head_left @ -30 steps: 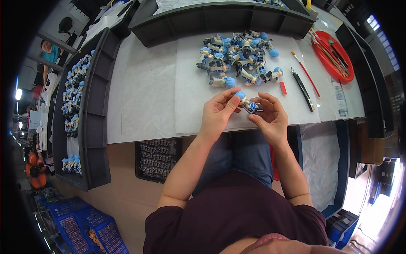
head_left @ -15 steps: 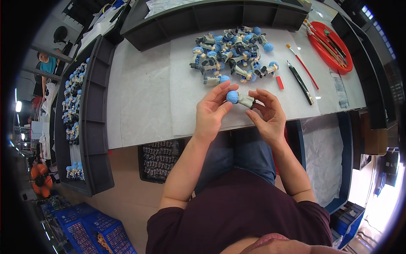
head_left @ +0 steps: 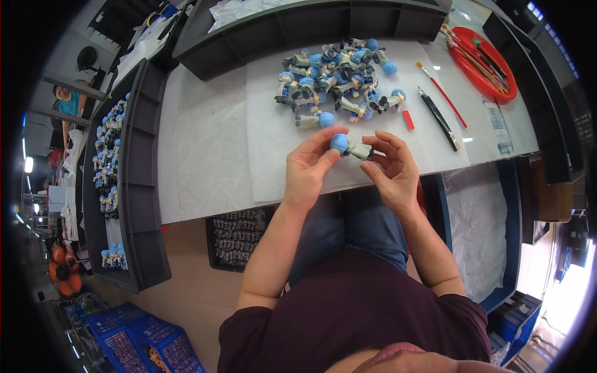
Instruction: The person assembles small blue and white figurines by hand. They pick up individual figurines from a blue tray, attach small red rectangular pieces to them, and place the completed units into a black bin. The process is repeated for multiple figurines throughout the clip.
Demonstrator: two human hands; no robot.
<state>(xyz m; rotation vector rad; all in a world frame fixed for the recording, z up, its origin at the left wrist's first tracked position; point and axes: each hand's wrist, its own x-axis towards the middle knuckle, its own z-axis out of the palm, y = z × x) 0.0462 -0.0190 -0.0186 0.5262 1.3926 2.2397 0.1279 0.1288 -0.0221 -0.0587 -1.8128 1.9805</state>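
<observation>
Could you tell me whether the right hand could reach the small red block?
Probably yes: nothing visible separates the right hand from the red block, though it is cupped beside the figurine.

Figurine (head_left: pixel 359 150): in left grip (head_left: pixel 305 171), right grip (head_left: pixel 397 169) at three o'clock
Figurine pile (head_left: pixel 342 81): twelve o'clock
Red dish (head_left: pixel 506 92): two o'clock

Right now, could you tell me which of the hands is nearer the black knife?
Right: the right hand is below and left of the knife; the left hand is farther left.
</observation>
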